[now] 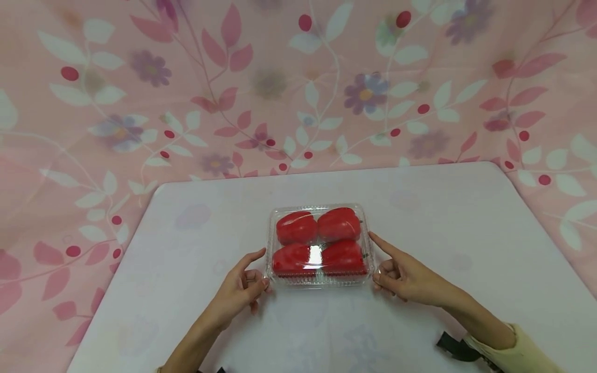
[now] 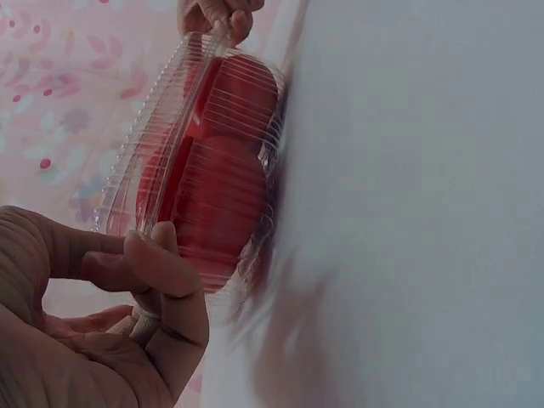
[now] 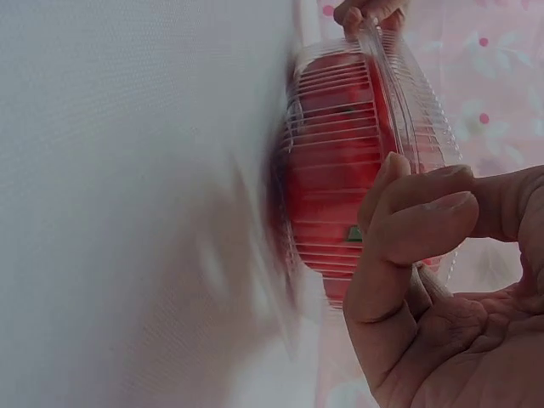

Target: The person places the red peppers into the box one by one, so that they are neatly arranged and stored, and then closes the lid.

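A clear plastic clamshell box (image 1: 322, 284) with several red bell peppers (image 1: 339, 224) inside lies in the middle of the table, its lid down over them. At its near left corner my left hand (image 1: 238, 287) pinches the rim between thumb and curled fingers, the index finger stretched along the side. My right hand (image 1: 406, 277) holds the near right corner the same way, index finger pointing up the right side. In the left wrist view the ribbed wall of the box (image 2: 229, 98) stands close over the tabletop. A green stem (image 3: 354, 232) shows through the wall in the right wrist view.
The table (image 1: 224, 217) has a pale cloth with faint prints and rounded far corners. Behind it hangs a pink floral curtain (image 1: 289, 93). A dark strap (image 1: 459, 347) sits by the right sleeve (image 1: 513, 352).
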